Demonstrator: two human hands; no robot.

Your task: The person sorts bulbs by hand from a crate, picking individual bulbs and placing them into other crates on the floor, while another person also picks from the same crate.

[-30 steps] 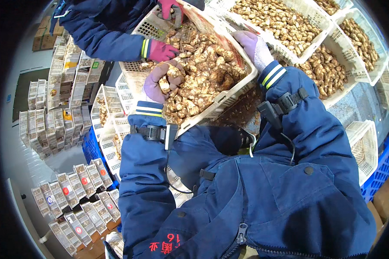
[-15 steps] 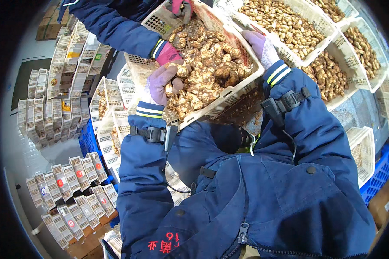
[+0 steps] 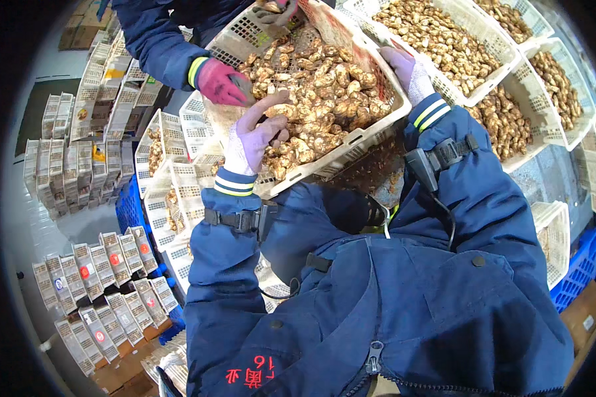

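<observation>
A tilted white plastic crate in front of me holds lumpy brown-and-cream mushrooms smeared with dark soil. My left hand, in a lilac glove, is over the crate's near left part, fingers apart and touching the mushrooms; nothing shows in its grasp. At the right rim my right hand, also gloved in lilac, grips the crate's edge, its fingertips partly hidden. Across from me, a co-worker's pink-and-grey gloved hand lies at the crate's left side. The co-worker's other gloved hand holds a mushroom at the far end.
To the right stand white crates filled with similar mushrooms. More crates sit at the left beside a blue pallet. Stacked white crates line the far left. Another blue crate is at lower right.
My left hand has opened and let go of a mushroom among the others. The co-worker's near hand has drawn back left, away from mine. My right hand keeps its place on the rim.
</observation>
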